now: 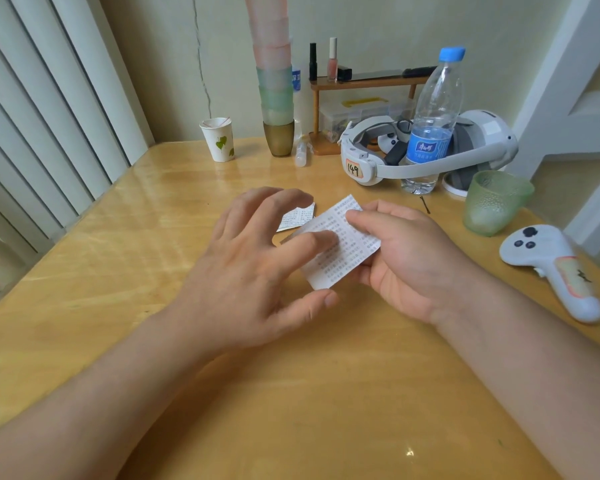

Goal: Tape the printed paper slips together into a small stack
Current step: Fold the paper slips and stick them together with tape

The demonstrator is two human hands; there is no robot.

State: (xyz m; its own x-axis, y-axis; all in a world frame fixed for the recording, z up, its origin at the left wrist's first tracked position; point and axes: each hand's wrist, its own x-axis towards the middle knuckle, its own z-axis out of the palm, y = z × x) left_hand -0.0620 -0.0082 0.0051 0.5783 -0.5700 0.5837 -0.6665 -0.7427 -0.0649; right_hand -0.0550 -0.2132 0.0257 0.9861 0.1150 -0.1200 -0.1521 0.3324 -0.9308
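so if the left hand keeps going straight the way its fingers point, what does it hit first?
Likely the second printed slip lying on the table just past the left hand's fingertips; its index finger already touches the slip that the right hand pinches. Depth is unclear, so the hand may pass above it.

A glossy wooden table [125, 258] meets a pale cracked wall [174, 64].

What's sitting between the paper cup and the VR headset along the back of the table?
In the head view: the tall stack of plastic cups, a small clear tube lying beside its base, then the wooden shelf's foot.
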